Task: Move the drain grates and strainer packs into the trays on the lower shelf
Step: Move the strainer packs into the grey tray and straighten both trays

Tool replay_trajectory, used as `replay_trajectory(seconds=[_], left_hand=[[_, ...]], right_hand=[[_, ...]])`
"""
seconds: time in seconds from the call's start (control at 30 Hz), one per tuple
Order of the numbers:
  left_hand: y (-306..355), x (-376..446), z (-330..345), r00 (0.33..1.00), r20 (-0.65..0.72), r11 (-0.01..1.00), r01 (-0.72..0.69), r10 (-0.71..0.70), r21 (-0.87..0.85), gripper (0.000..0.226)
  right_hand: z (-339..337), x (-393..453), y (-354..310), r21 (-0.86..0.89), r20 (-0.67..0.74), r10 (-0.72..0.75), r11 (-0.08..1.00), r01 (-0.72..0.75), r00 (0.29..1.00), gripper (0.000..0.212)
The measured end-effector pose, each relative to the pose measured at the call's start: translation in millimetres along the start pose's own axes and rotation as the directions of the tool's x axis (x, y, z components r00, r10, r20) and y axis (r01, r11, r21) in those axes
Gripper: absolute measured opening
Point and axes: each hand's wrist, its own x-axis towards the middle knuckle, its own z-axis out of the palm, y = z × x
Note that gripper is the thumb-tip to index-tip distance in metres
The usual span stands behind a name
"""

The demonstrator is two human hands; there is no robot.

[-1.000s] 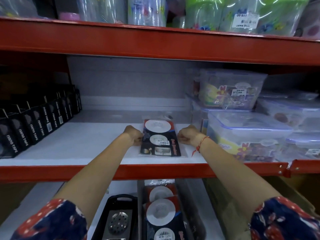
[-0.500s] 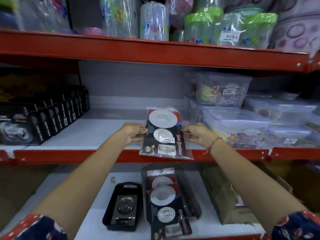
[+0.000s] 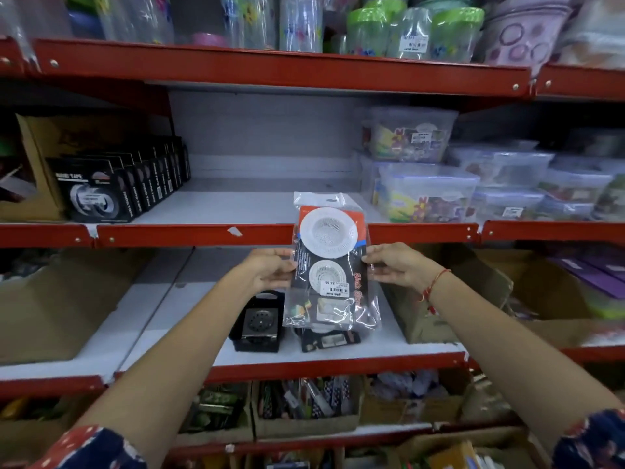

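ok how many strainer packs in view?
2 at least. One strainer pack held in the air by left hand and right hand; another strainer pack on the lower shelf behind it, mostly hidden, possibly more.

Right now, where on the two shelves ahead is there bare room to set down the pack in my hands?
The white middle shelf lies bare between the black nano tape boxes and the clear lidded plastic containers. The lower shelf is bare between the brown cardboard box and the black drain-grate tray. Crowded: under the held clear strainer pack.
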Motion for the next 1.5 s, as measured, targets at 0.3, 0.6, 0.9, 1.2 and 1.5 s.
replay_trajectory(seconds=[0.3,0.6,0.9,1.2,1.5], left_hand=[[-59,-25,11,0.990,0.067,0.992,0.123,-0.123,-0.005,0.035],[-78,-4,13,0.983,0.054,0.983,0.178,-0.176,-0.040,0.041],[-83,59,24,0.972,-0.003,0.969,0.235,-0.236,-0.075,0.041],[-90,140,32,0.953,0.011,0.951,0.301,-0.301,-0.073,0.046],[-113,186,36,0.937,-0.002,0.936,0.349,-0.350,-0.038,0.043]], right_hand=[[-4,-32,55,-0.042,0.007,0.137,0.990,-0.137,0.991,0.018],[-3,2,87,-0.044,-0.030,0.175,0.983,-0.177,0.984,0.022],[-5,72,97,-0.042,-0.180,0.150,0.986,-0.160,0.972,0.018],[-14,169,116,-0.108,-0.300,0.157,0.974,-0.197,0.941,0.020],[-16,207,141,-0.139,-0.281,0.180,0.964,-0.226,0.943,0.016]])
